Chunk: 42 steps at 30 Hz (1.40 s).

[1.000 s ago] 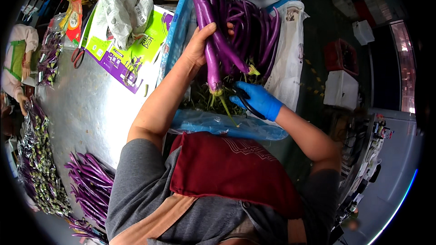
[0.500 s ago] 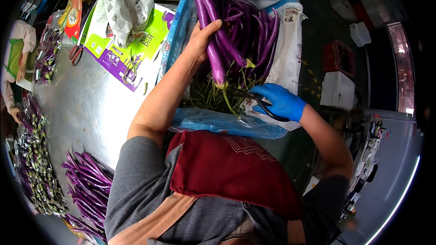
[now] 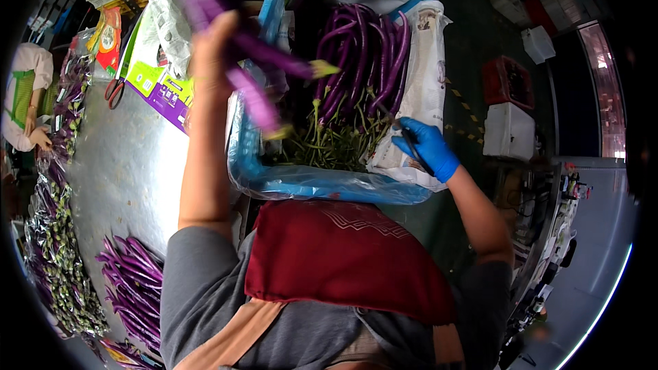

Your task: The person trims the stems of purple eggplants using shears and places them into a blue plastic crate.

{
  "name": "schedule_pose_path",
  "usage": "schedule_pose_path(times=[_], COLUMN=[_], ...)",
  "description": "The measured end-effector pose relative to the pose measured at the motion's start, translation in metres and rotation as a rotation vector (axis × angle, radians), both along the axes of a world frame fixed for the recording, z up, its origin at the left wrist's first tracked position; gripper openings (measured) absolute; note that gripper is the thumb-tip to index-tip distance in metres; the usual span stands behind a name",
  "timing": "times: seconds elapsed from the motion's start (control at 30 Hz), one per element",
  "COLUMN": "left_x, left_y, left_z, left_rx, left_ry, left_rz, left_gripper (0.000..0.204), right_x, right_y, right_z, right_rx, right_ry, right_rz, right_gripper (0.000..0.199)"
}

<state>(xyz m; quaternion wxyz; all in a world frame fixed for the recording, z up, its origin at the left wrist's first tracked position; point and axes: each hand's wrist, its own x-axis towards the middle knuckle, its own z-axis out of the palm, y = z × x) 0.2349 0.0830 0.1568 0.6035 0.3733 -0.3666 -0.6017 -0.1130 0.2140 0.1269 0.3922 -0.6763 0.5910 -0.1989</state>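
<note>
My left hand [image 3: 214, 55] is closed round a few long purple eggplants [image 3: 255, 99], held up over the left rim of a crate and blurred by motion. Their yellow-green stem ends point right and toward me. In a blue glove, my right hand [image 3: 430, 149] grips dark-handled scissors [image 3: 410, 140], with the blades toward the stems inside the crate. The crate has a blue plastic liner [image 3: 329, 183] and newspaper [image 3: 423, 75]. More long eggplants [image 3: 363, 48] lie in it, above a heap of green stem pieces [image 3: 329, 147].
A metal table [image 3: 116, 185] stands at my left, with a pile of eggplants [image 3: 133, 288], bagged eggplants [image 3: 58, 253], red-handled scissors [image 3: 114, 92] and a green-purple printed bag [image 3: 161, 92]. A person [image 3: 31, 89] stands at the far left. White foam boxes [image 3: 508, 130] sit on the right.
My left hand has swung left with the eggplants, from above the crate's contents to its left rim. The long stem hanging from one eggplant no longer shows. My right hand has shifted slightly right.
</note>
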Motion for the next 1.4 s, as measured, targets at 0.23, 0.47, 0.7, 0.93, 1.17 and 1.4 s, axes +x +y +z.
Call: schedule_pose_path(times=[0.23, 0.47, 0.7, 0.93, 1.17, 1.4], left_x=[0.199, 0.378, 0.345, -0.041, -0.200, -0.160], left_y=[0.143, 0.379, 0.280, 0.022, -0.012, -0.018], left_z=[-0.009, -0.155, -0.073, -0.040, -0.220, -0.172], left_rx=[0.322, 0.846, 0.555, 0.200, 0.218, 0.507], left_ry=[-0.530, -1.527, -2.023, -0.692, -1.207, -0.177], left_rz=[0.623, 0.770, 0.857, -0.349, -0.479, -0.422], left_gripper=[0.049, 0.057, 0.065, 0.037, 0.051, 0.027], right_x=[-0.024, -0.032, -0.051, -0.039, -0.051, -0.058], right_y=[-0.009, -0.010, 0.003, 0.005, 0.004, 0.000], right_z=[-0.003, -0.020, -0.039, -0.053, -0.057, -0.071], right_rx=[0.230, 0.080, 0.038, -0.171, 0.197, 0.382], right_ry=[-0.678, -0.883, -1.154, -0.877, -1.450, -2.066], right_rz=[-0.502, -0.573, -0.596, -0.631, -0.728, -0.446], right_gripper=[0.021, 0.021, 0.023, 0.024, 0.031, 0.035])
